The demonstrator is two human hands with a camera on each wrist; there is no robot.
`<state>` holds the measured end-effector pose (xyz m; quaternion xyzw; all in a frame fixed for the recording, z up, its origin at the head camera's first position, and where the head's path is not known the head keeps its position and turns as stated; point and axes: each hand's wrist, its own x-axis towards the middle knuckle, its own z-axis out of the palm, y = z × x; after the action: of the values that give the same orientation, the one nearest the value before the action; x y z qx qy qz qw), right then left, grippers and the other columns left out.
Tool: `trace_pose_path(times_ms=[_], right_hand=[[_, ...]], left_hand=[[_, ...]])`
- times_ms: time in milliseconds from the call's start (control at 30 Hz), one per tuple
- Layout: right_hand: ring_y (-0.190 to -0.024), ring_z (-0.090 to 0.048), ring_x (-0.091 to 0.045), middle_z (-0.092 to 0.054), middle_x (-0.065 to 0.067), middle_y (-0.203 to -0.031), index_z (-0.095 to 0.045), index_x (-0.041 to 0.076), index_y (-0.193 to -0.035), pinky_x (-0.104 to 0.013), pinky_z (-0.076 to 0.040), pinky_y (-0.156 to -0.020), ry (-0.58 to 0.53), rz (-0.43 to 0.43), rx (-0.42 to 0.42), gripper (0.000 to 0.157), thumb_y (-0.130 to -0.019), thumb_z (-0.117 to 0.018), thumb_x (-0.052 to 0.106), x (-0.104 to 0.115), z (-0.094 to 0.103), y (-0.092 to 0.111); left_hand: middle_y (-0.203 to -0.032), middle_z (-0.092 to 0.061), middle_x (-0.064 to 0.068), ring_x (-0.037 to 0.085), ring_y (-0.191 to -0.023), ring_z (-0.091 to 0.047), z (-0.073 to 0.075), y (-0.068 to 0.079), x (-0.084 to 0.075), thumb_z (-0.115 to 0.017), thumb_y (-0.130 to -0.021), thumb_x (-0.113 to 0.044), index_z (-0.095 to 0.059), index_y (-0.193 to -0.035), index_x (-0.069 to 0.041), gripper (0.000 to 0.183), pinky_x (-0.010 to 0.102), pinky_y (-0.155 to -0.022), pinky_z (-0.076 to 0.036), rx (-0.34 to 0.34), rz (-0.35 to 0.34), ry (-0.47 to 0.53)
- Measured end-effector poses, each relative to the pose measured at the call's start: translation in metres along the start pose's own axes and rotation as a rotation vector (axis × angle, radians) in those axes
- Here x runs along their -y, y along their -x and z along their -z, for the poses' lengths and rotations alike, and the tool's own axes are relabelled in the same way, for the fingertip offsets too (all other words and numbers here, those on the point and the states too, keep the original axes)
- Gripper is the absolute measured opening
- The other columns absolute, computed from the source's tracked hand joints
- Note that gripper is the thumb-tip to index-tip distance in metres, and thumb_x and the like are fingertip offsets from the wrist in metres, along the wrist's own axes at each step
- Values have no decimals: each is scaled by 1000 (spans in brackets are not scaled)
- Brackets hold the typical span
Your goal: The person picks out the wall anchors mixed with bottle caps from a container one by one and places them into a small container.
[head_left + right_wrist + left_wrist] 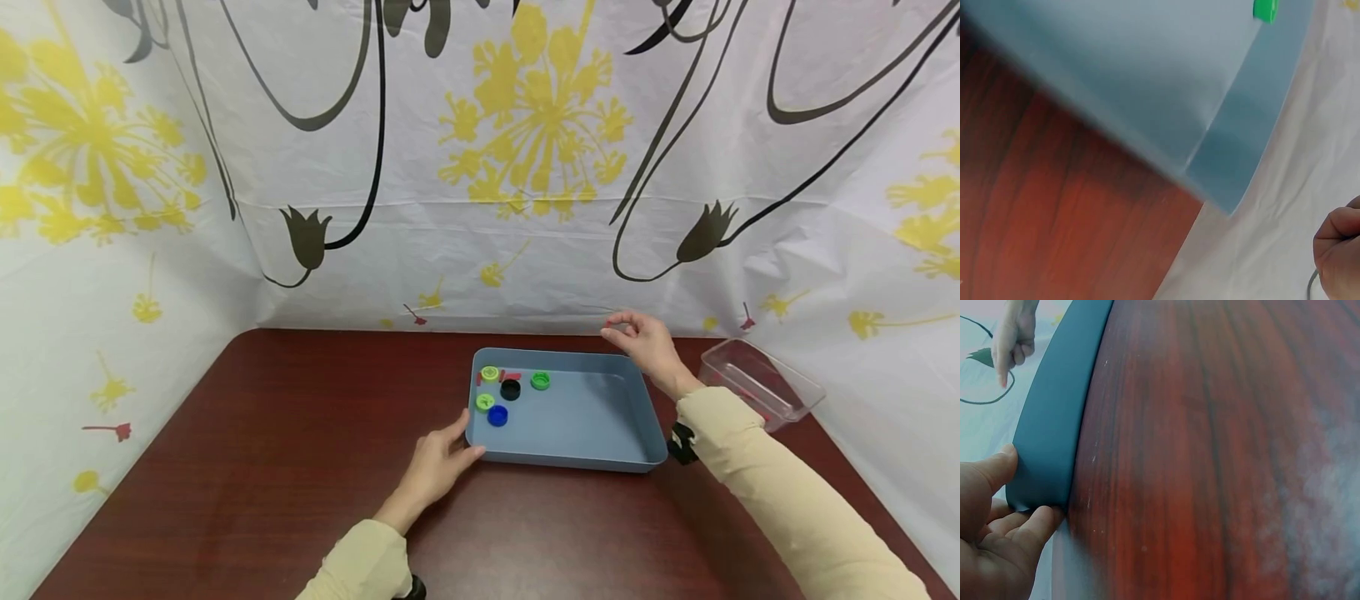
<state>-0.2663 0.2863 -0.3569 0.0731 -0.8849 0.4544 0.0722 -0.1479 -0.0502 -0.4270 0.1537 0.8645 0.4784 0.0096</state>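
A blue-grey tray (581, 425) lies on the table. My left hand (435, 467) grips its near left corner; in the left wrist view the thumb is at the rim and the fingers curl against the corner. Inside, toward the left, are a blue round piece (497, 416), a black ring (510, 389), a green ring (540, 381), two yellow-green round pieces (490, 374) and small red pieces (512, 377). Above the tray's far right corner is my right hand (648, 346), its thumb and forefinger pinched together with a speck of red at the tips.
A clear plastic box (757, 379) with a few red bits stands right of the tray, beside my right forearm. The dark red wooden table (300, 467) meets a white patterned cloth (420, 250) along the back and sides.
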Motion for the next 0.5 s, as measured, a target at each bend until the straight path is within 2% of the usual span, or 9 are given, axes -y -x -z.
trace_pose_path(times_ms=[100, 267, 367, 433, 500], right_hand=[[-46, -26, -7, -29, 6, -57, -59, -4, -112, -26, -31, -47, -54, -17, -62, 35, -91, -64, 23, -8, 11, 4], [-47, -27, -3, -30, 10, -56, -60, -6, -108, -24, -27, -43, -76, -23, -194, 32, -89, -66, 20, -25, 29, 9], [-42, -27, -1, -32, 13, -55, -61, 2, -102, -24, -26, -36, -132, -54, -245, 22, -89, -66, 19, -36, 42, 14], [-38, -28, -1, -35, 13, -54, -59, 7, -100, -28, -22, -33, -263, -92, -243, 16, -89, -66, 17, -44, 53, 20], [-38, -34, 0, -40, 15, -54, -58, 15, -96, -25, -27, -32, -303, -123, -265, 10, -89, -65, 19, -51, 64, 26]], left_hand=[[-141, -45, 18, 30, -117, -56, 0, 0, -1, -63, -91, -26, -39, -141, 2, 63, 39, -90, -50, 3, 4, -2], [-142, -44, 16, 28, -118, -55, 0, -1, -1, -63, -91, -25, -38, -141, 1, 62, 40, -91, -49, 3, 15, -5], [-142, -44, 16, 28, -119, -55, 0, -1, -1, -63, -91, -25, -38, -141, 1, 62, 40, -92, -49, 1, 18, -5], [-142, -44, 16, 28, -119, -55, 0, -1, -1, -63, -91, -25, -39, -141, 1, 62, 40, -92, -49, 0, 18, -6], [-141, -44, 16, 28, -118, -55, 0, -1, -1, -64, -91, -25, -39, -141, 1, 62, 40, -92, -49, 1, 17, -8]])
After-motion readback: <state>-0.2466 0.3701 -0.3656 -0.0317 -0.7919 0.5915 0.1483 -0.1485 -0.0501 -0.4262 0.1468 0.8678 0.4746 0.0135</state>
